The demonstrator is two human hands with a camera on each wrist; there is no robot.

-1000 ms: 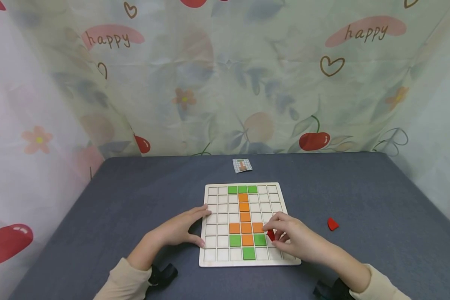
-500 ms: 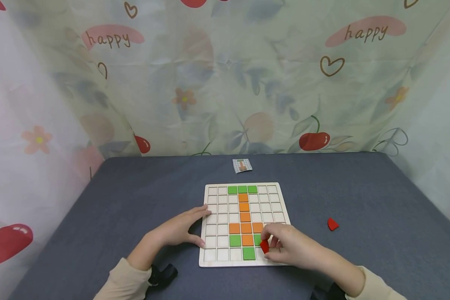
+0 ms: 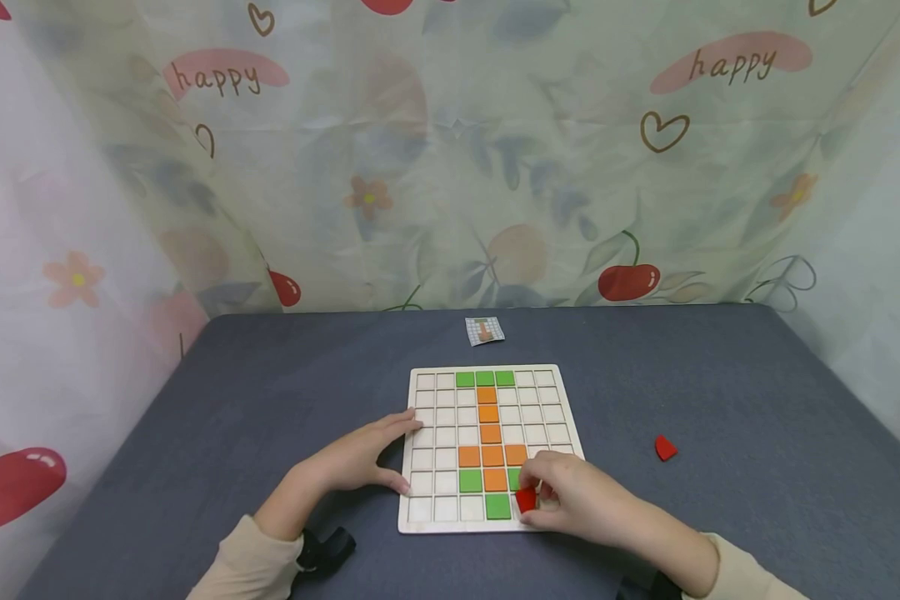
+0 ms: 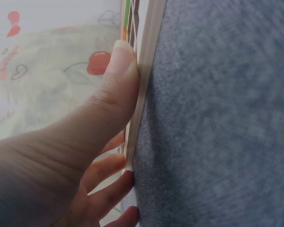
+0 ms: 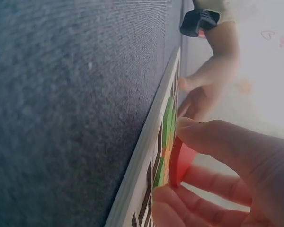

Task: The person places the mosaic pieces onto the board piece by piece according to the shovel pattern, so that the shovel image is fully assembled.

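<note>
A white grid board [image 3: 426, 521] lies flat, with orange tiles [image 3: 490, 434] in a column and crossbar and several green tiles [image 3: 498, 507] at top and bottom. My right hand [image 3: 581, 500] pinches a red piece [image 3: 526, 500] with a curved side between thumb and fingers. It is low over the bottom row, just right of the lowest green tile; whether it touches the board I cannot tell. In the right wrist view the red piece [image 5: 181, 161] stands tilted at the grid. My left hand [image 3: 360, 454] rests its spread thumb and fingers on the board's left edge.
Another red piece [image 3: 665, 448] with a curved side lies on the dark blue tablecloth [image 3: 735, 400] right of the board. A small pattern card [image 3: 485, 332] lies behind the board. A printed curtain [image 3: 457, 167] hangs behind the table.
My right hand has moved left and toward the front edge with the red piece, from the right columns to the bottom row. The left hand has stayed on the board's edge.
</note>
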